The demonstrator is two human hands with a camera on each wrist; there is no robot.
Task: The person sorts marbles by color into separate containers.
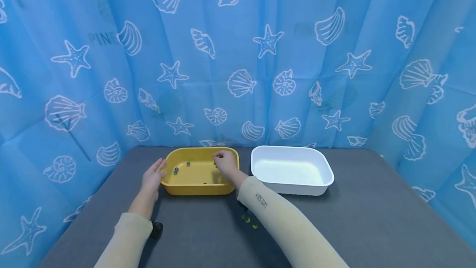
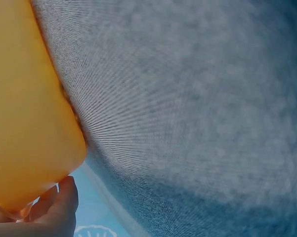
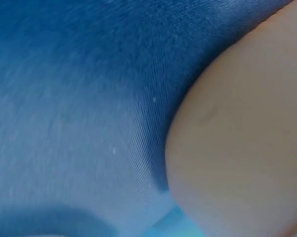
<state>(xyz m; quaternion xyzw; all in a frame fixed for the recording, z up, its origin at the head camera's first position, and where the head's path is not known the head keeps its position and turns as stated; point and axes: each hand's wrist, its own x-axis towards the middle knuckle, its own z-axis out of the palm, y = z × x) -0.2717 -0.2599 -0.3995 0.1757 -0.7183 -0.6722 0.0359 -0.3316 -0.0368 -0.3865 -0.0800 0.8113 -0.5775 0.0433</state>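
Observation:
At the left end of the yellow tray [image 1: 201, 190], my left hand [image 1: 151, 179] rests its fingers against the outer wall. The left wrist view shows the fingers [image 2: 65, 200] at the tray's corner. Over the right part of this tray is my right hand [image 1: 227, 164], fingers bent and fingertips close together. Whether something small sits between them cannot be made out. On the tray floor lie small dark pieces, one pair [image 1: 176, 171] near the left wall and another piece [image 1: 188, 163] behind it. Mostly bare forearm or palm fills the right wrist view; its fingers are hidden.
A white tray [image 1: 293, 188] stands to the right of the yellow one, with a narrow gap between. Several small green and dark things [image 1: 248, 220] lie or hang by the right sleeve. Behind the grey tabletop [image 1: 201, 235] hangs a blue shell-patterned curtain [image 1: 230, 53].

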